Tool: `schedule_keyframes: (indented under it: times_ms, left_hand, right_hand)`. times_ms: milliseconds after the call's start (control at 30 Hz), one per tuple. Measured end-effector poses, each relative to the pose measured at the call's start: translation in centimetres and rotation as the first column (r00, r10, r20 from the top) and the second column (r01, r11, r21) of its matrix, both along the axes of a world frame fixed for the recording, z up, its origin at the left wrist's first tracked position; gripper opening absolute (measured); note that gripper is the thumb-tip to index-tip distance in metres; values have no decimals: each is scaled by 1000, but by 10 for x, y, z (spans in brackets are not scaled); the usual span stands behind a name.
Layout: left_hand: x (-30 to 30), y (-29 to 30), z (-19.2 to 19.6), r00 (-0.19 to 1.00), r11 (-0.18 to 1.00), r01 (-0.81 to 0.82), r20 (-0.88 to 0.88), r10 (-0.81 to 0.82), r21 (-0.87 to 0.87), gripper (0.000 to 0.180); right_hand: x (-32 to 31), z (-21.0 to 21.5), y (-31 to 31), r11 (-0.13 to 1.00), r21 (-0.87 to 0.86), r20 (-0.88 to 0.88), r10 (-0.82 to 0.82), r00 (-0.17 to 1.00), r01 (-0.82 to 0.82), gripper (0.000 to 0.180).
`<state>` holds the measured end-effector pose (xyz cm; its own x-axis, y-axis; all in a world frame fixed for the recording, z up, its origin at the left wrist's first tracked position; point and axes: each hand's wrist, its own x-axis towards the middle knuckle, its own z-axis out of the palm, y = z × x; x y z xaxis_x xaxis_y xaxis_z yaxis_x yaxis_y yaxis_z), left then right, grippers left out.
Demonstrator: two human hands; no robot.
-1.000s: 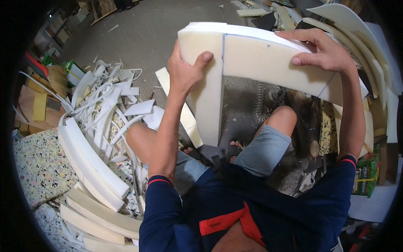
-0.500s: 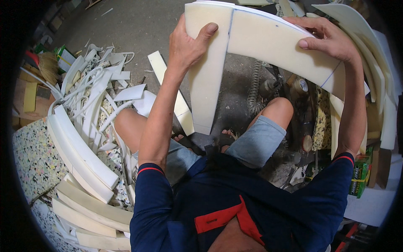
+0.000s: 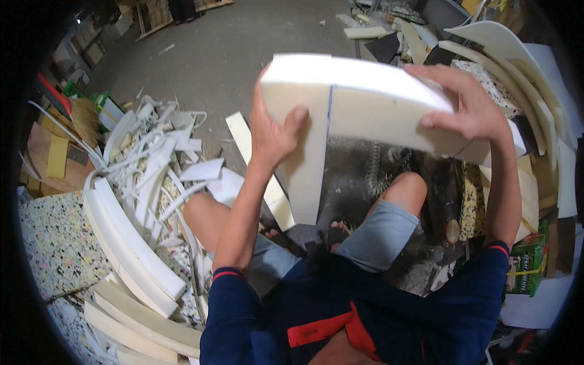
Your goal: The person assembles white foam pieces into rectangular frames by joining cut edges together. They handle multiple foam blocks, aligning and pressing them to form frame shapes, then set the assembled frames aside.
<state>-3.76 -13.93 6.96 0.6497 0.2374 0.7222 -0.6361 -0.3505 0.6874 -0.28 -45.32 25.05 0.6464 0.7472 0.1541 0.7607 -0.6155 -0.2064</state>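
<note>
In front of me I hold up a thick cream foam piece (image 3: 377,115), made of a long arched part and a leg that hangs down at its left end. A blue line runs where the two parts meet. My left hand (image 3: 277,137) is closed around the left edge of the leg, thumb on the near face. Gripping the arched part toward its right end is my right hand (image 3: 465,109), fingers over the white top edge and thumb on the near face. Behind the leg, a narrow cream foam strip (image 3: 239,134) slants down to the floor near my feet.
White foam offcuts (image 3: 146,158) heap on the floor at left, by curved foam strips (image 3: 131,243) and a speckled foam block (image 3: 58,237). A straw broom (image 3: 84,118) stands behind. At right are curved foam sheets (image 3: 517,79), a green box (image 3: 528,264) and a coiled hose (image 3: 373,167).
The foam piece has come lower in view and tipped, so more of its white top edge shows. Both hands keep their hold. The whole view has shifted, showing more floor beyond.
</note>
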Motion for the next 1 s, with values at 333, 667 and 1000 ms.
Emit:
schedule_keyframes:
  times_ms: [333, 667, 1000]
  left_hand:
    - [-50, 2, -14, 986, 987, 139, 81, -145, 75, 122]
    - [-80, 32, 56, 978, 712, 168, -23, -208, 682, 102]
    - [-85, 26, 47, 984, 715, 159, -55, -167, 680, 88]
  right_hand:
    - [-59, -23, 14, 998, 39, 167, 40, 985, -47, 69]
    - [-78, -53, 19, 997, 57, 140, 48, 989, -56, 72]
    - [-78, -65, 20, 992, 94, 191, 60, 980, -79, 76]
